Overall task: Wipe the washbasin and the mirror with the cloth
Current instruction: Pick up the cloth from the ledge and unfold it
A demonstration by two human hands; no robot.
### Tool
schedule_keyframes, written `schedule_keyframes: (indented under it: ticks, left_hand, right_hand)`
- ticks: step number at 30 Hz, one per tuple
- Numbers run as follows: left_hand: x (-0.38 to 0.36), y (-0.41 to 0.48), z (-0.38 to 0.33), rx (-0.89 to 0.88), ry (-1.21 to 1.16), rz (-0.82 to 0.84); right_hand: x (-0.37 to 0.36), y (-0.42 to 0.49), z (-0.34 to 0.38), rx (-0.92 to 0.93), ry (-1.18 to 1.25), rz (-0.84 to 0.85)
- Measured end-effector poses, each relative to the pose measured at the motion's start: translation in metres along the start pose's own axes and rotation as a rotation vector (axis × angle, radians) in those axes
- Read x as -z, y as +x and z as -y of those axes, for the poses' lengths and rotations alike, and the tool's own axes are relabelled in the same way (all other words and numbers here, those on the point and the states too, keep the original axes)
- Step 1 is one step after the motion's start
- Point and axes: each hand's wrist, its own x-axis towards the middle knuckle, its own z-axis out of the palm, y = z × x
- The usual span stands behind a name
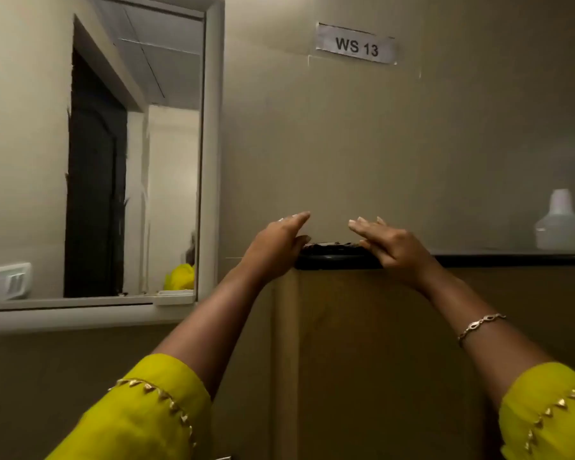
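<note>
The mirror (pixel 113 154) in a white frame hangs on the wall at the left and reflects a dark doorway and something yellow. Both my hands are raised at a black ledge (pixel 512 259) to the right of the mirror. My left hand (pixel 276 242) has straight fingers above the ledge's left end. My right hand (pixel 392 244) is also flat-fingered, just to its right. Between them on the ledge lies a dark flat thing (pixel 332 249), perhaps the cloth; I cannot tell. The washbasin is out of view.
A white plastic bottle (pixel 560 224) stands on the ledge at the far right. A paper label reading WS 13 (pixel 356 44) is taped to the wall above. A white switch plate (pixel 5 280) shows in the mirror's lower left.
</note>
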Motion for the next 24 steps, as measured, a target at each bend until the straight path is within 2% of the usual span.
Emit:
schedule_keyframes:
  ticks: [7,12,18,24]
  left_hand:
    - [-0.002,0.014,-0.004,0.134,-0.247,0.181]
    - [0.003,0.021,-0.003,0.128,-0.211,0.258]
    - [-0.003,0.020,-0.003,0.147,-0.211,0.171]
    - [-0.011,0.025,-0.005,0.192,-0.217,0.057]
  right_hand:
    - [0.006,0.010,-0.023,-0.107,0.125,0.159]
    - [0.007,0.020,-0.031,-0.145,0.226,0.181]
    - [0.004,0.029,-0.030,-0.164,0.176,0.220]
    - [-0.006,0.030,-0.027,-0.155,0.082,0.063]
